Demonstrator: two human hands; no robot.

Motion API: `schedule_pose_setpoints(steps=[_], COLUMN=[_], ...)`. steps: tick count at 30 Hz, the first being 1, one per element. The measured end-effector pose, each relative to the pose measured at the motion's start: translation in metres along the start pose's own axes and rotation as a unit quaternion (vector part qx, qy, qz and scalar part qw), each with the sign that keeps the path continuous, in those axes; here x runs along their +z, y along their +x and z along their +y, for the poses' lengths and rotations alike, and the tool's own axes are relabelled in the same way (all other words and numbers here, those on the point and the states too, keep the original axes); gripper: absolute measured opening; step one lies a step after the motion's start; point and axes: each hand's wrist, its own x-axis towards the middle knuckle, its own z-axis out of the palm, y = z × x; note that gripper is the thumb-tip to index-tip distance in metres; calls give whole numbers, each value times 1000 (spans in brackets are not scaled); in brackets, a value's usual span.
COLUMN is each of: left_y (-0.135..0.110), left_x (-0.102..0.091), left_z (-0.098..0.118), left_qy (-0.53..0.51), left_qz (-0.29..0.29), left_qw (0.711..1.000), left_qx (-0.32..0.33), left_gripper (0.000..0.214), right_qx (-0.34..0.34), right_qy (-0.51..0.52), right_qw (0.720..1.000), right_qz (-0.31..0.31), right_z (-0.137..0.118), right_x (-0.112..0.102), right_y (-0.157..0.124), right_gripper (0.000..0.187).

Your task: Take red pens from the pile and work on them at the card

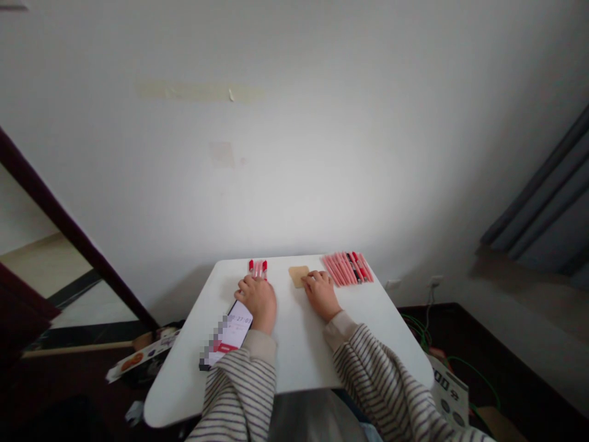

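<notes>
On the left half of the white table, my left hand (258, 302) is closed, its curled fingers at the lower ends of a few slim pink sticks and red-capped pens (258, 269). What lies under those fingers is hidden. My right hand (322, 296) has bent fingers with the tips pressed on the right edge of a tan square pad (297, 275). Just right of that hand lies a row of several pink sticks with red and black markers (347, 269). Below my left wrist is a phone (232, 328) with a lit timer screen, partly covered.
The white table (299, 362) has rounded corners and stands against a pale wall (294, 153). Left of it, papers and odds and ends (142, 356) lie low down. To the right are green cables (421, 328), a printed box (448, 390) and a dark curtain (547, 209).
</notes>
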Motion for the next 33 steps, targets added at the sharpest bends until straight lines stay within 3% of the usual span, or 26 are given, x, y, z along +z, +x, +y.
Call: schedule_pose_setpoints(steps=[9,15,19,22,33], left_y=[3,1,-10,-15,-13], left_x=[-5,6,7,5,6], left_z=[3,7,10,11,7], left_qy=[-105,-226,-250,-260,-237], left_qz=[20,22,0,-21,-35], left_qw=[994,961,945,938,949], left_qx=[13,157,211,229,203], left_gripper=[28,15,12,12,14], right_qx=[-27,-47,-55,-60,-31], right_qy=[109,96,52,43,58], right_qw=[989,984,988,992,995], right_qz=[94,141,137,105,75], right_z=[15,23,30,35,44], right_x=[-2,-17,-19,-14,-12], right_y=[-1,-4,-4,-3,-6], right_gripper=[30,39,37,25,21])
